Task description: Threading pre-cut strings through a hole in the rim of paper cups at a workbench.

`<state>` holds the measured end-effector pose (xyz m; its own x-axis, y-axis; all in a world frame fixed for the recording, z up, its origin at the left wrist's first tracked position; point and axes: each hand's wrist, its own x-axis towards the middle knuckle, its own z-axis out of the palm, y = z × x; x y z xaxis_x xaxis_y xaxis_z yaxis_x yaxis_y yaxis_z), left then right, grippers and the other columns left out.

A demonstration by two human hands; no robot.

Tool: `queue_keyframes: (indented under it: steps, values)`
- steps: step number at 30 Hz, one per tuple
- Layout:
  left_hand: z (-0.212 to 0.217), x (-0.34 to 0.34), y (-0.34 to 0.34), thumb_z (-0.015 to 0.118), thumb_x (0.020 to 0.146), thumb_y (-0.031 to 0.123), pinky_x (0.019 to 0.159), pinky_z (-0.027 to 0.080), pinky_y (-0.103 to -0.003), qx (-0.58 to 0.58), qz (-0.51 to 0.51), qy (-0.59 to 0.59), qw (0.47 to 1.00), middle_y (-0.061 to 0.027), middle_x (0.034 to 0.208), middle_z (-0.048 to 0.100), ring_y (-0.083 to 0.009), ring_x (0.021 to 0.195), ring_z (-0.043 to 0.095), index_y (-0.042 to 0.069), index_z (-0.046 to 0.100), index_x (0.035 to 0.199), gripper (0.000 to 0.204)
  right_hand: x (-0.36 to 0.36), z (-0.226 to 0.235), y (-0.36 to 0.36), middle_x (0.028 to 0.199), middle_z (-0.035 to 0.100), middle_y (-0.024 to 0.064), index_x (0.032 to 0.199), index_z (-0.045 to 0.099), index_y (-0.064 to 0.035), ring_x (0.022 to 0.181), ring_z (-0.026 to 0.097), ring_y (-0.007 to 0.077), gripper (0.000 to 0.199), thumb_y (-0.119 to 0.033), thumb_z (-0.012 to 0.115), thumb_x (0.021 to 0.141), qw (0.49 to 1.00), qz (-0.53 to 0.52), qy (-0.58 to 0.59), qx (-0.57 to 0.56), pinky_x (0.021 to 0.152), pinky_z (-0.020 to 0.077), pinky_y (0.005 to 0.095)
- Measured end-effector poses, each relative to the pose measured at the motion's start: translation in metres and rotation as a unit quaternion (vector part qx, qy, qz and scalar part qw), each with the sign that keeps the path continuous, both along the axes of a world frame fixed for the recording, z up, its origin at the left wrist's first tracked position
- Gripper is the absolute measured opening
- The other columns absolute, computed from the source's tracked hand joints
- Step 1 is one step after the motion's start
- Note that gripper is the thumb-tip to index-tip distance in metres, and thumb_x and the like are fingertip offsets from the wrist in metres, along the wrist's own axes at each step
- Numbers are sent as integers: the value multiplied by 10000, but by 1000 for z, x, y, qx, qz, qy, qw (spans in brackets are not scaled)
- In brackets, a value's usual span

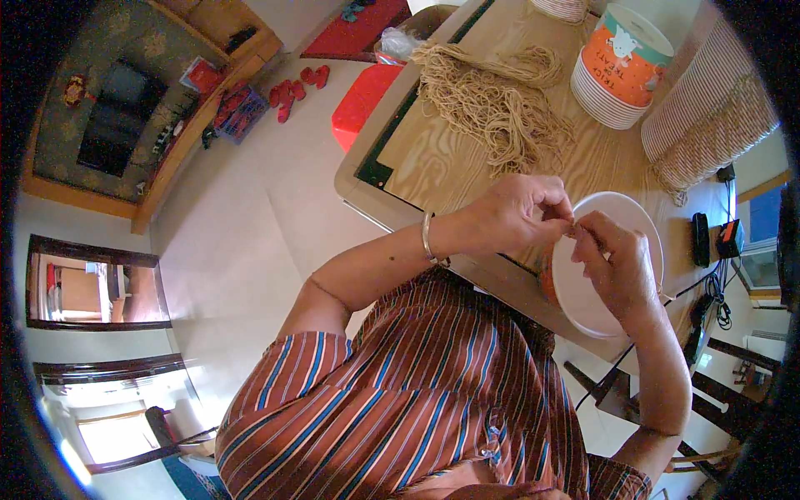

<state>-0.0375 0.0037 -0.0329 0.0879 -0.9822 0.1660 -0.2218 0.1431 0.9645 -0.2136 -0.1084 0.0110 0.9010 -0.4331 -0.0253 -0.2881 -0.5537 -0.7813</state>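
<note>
Over a white round paper tub, my left hand and my right hand meet fingertip to fingertip. Both are closed in a pinch; whatever lies between the fingertips is too small to make out. The tub stands near the table edge, its white inside facing up and a bit of orange outer wall showing at its left. A short light cord end sticks out by the tub's right rim. A metal bangle circles my left wrist. Beyond my left hand lies a loose heap of tan cord.
A stack of orange and green printed paper tubs stands at the back of the wooden table. To its right is a tall striped cord-covered piece. Black cables lie at the right. A red stool is beyond the left edge.
</note>
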Motion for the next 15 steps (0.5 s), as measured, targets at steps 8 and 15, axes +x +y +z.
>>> queue_keyframes:
  steps: [8,15]
  values:
    - [-1,0,-2,671,829,152,814,458,-287,8,-2,-9,1000,-51,863,620,-144,872,594,21,668,895,147,6,5,-10,620,607,43,868,650,-22,522,568,95,274,-234,515,978,986,-3,69,149,465,433,264]
    - [-2,0,-3,654,837,128,836,459,-302,14,-14,10,1000,-56,871,622,-156,897,599,18,651,882,119,7,2,-9,595,556,-1,818,645,-24,500,492,56,281,-231,530,967,985,-28,60,157,448,389,241]
